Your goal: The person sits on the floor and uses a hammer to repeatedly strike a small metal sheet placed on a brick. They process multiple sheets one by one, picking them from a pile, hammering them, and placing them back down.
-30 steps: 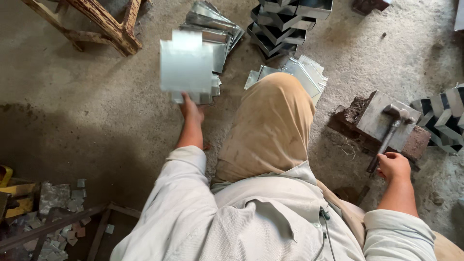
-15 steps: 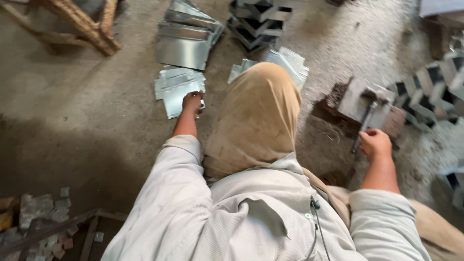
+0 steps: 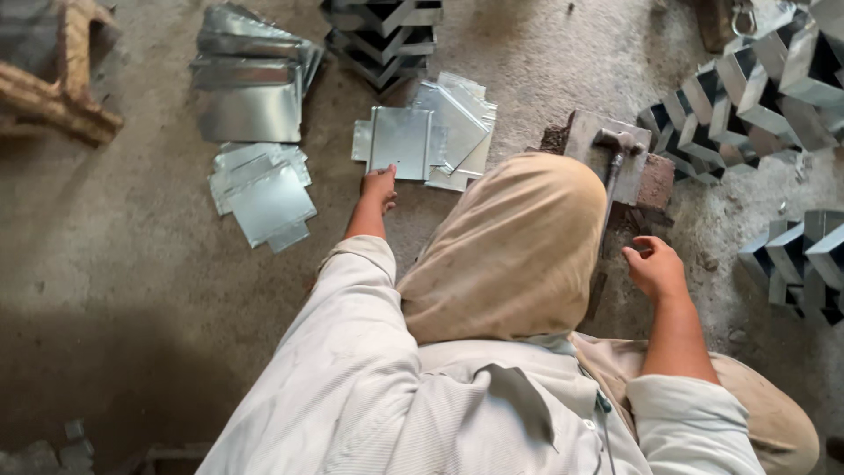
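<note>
left hand [image 3: 378, 186] isn't up holding a sheet anymore, it drops onto the notched sheet [image 3: 400, 142] by the knee. right hand [image 3: 655, 266] lets go of the hammer [image 3: 613, 167] and sits open just beside its handle

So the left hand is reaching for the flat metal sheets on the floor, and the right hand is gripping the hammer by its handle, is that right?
Not quite. The left hand does reach the flat metal sheets on the floor, but the right hand is open and holds nothing. The hammer lies on the metal block beside it, as the head view shows.
</note>
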